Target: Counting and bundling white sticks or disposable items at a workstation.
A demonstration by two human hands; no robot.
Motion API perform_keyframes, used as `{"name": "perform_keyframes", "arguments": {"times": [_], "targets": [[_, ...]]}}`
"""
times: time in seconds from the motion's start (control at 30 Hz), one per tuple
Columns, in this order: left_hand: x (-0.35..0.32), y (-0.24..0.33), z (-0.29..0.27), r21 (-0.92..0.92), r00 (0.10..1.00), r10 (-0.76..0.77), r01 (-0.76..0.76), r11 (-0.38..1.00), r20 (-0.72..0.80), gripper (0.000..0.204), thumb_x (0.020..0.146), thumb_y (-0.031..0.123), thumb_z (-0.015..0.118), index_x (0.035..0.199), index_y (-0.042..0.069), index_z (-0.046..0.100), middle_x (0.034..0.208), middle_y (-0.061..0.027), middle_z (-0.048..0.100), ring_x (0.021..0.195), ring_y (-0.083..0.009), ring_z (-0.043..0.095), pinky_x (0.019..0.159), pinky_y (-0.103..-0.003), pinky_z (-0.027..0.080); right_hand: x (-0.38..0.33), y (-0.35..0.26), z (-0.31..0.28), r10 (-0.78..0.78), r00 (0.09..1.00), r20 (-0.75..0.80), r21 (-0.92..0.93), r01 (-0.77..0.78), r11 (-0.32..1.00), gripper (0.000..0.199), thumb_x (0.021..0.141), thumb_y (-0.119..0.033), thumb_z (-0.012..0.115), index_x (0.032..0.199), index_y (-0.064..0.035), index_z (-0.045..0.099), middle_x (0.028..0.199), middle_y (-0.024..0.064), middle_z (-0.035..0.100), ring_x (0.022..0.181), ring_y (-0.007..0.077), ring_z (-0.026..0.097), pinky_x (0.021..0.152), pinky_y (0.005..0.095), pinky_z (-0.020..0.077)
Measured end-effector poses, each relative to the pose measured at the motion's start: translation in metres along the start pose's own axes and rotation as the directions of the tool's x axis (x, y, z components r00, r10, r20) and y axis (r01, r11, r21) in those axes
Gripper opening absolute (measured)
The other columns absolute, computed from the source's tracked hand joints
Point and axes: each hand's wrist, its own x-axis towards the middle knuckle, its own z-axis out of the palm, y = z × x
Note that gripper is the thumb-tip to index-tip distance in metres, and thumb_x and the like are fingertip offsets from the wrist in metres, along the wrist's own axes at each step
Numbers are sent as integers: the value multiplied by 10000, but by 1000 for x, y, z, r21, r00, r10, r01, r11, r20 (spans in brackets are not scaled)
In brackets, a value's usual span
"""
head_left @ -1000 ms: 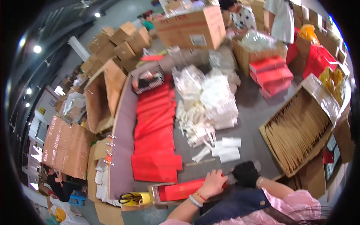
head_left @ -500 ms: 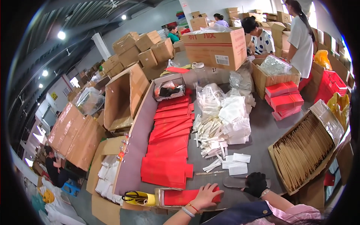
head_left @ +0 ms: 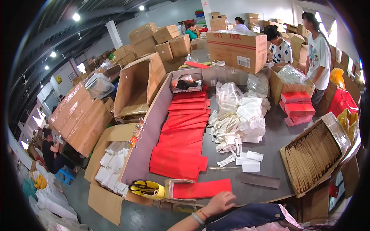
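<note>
My left hand [head_left: 219,203] hovers at the table's near edge, its fingers loosely extended and holding nothing. Just beyond it lies a flat red paper envelope [head_left: 202,189], its left end against a small cardboard holder [head_left: 169,188]. To the left of that is a yellow holder [head_left: 157,191] with black-handled scissors [head_left: 139,186] in it. A dark flat strip with a rounded end [head_left: 257,180] rests on the table to the right, untouched. Overlapping red envelopes [head_left: 177,158] run in a column away from me. My right hand is out of view.
White paper slips [head_left: 246,127] are heaped mid-table. On the right stands a carton packed with thin brown sticks or card edges [head_left: 312,158]; red bundles [head_left: 296,107] sit behind it. A low partition [head_left: 148,131] borders the left side. Several people are farther back.
My left hand has come off the red envelope toward the near edge. My black-gloved right hand has let go of the dark strip and left view. The view has shifted.
</note>
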Motion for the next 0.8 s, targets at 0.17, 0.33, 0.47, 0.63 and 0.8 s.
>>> {"name": "perform_keyframes", "arguments": {"times": [0.17, 0.33, 0.47, 0.63, 0.8], "targets": [[-108, 0, 28, -204, 837, -513, 478, 854, -188, 205, 871, 263, 682, 926, 65, 687, 822, -118, 654, 778, -307, 647, 714, -378, 521, -6, -13, 17, 24, 994, 104, -41, -19, 999, 351, 811, -278, 676, 1100, -92, 607, 1026, 162, 594, 953, 319, 579, 834, 398, 450], [-192, -43, 95, -382, 361, -927, 846, 372, -103, 257, 840, 256, 720, 1024, 77, 703, 845, -116, 696, 756, -267, 688, 722, -336, 535, 1, -34, 16, 36, 977, 212, -86, -18, 996, 390, 856, -294, 634, 1186, -101, 557, 1129, 174, 558, 1050, 315, 542, 908, 382, 416], [-183, -57, 95, -344, 387, -919, 854, 390, -80, 257, 842, 256, 719, 1026, 78, 704, 847, -115, 698, 760, -261, 689, 724, -332, 534, 0, -53, 13, 78, 950, 301, -118, -44, 992, 422, 892, -307, 601, 1255, -108, 517, 1212, 183, 529, 1127, 311, 512, 968, 370, 388], [-170, -80, 82, -238, 423, -906, 878, 415, -19, 256, 844, 256, 718, 1029, 79, 705, 849, -114, 699, 766, -253, 690, 726, -328, 534, -18, -91, 14, 174, 903, 394, -131, -133, 982, 462, 938, -324, 559, 1341, -117, 467, 1315, 195, 493, 1224, 307, 475, 1042, 354, 354], [-138, -108, 63, -120, 441, -897, 893, 434, 38, 256, 845, 256, 717, 1031, 80, 705, 852, -113, 701, 771, -246, 691, 729, -323, 534, -20, -177, -9, 250, 833, 493, -126, -216, 968, 503, 983, -340, 517, 1427, -126, 417, 1418, 207, 457, 1320, 302, 438, 1117, 339, 320]]}}
